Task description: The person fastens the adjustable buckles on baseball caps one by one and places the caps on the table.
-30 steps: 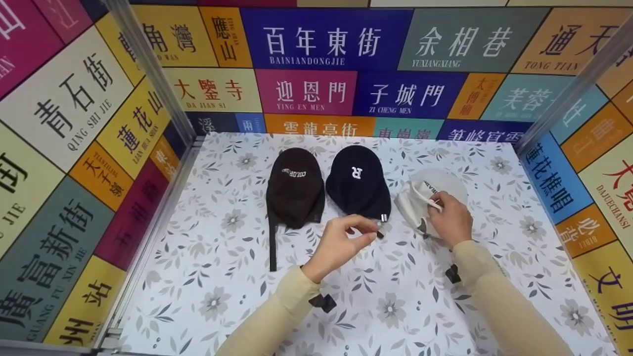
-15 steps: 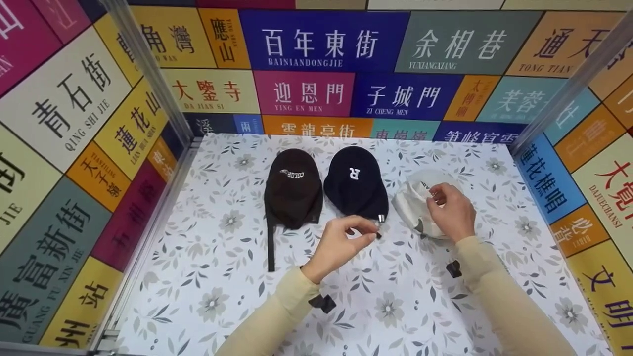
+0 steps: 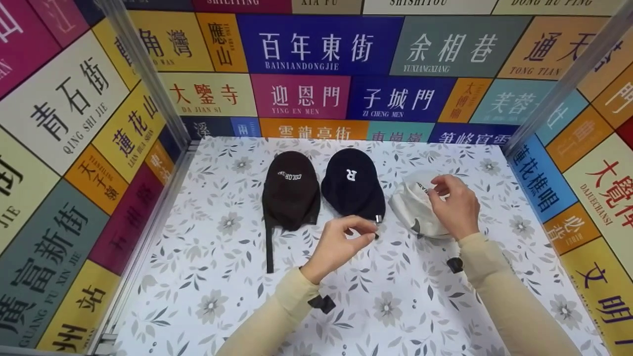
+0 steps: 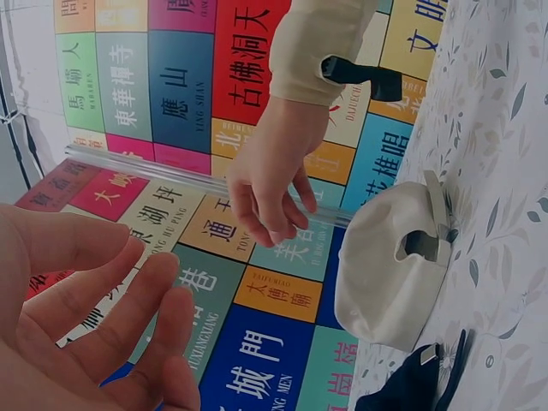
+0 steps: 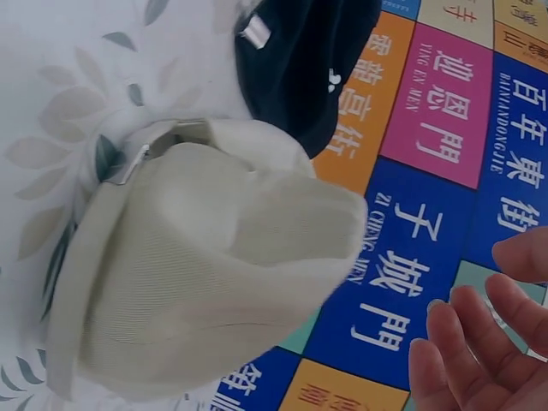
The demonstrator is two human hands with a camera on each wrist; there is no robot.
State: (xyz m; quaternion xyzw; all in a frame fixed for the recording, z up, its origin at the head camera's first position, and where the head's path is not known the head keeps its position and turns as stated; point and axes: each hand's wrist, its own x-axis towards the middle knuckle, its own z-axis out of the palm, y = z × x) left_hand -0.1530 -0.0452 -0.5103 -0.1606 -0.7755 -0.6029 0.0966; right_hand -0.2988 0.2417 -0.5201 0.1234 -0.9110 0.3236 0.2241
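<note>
Three baseball caps lie in a row: a dark brown one [image 3: 291,193] at left, a navy one [image 3: 350,183] with a white R in the middle, and an off-white one [image 3: 411,210] at right. My right hand [image 3: 456,205] hovers over the off-white cap, partly covering it in the head view. Its fingers [image 5: 467,342] are loosely bent, apart from the cap and holding nothing. My left hand [image 3: 341,247] hangs in front of the navy cap, fingers relaxed and nothing between them [image 4: 111,317]. The off-white cap's back opening [image 4: 419,244] shows in the left wrist view.
A flowered white cloth [image 3: 277,306] covers the table. Panels of coloured street-name signs [image 3: 321,44] wall it at the back and sides, with metal posts [image 3: 148,69] at the corners. The brown cap's long strap [image 3: 269,249] trails toward the front.
My right hand has let go of the off-white cap's strap and risen slightly away. The strap has dropped against the cap. My left hand stays about where it was.
</note>
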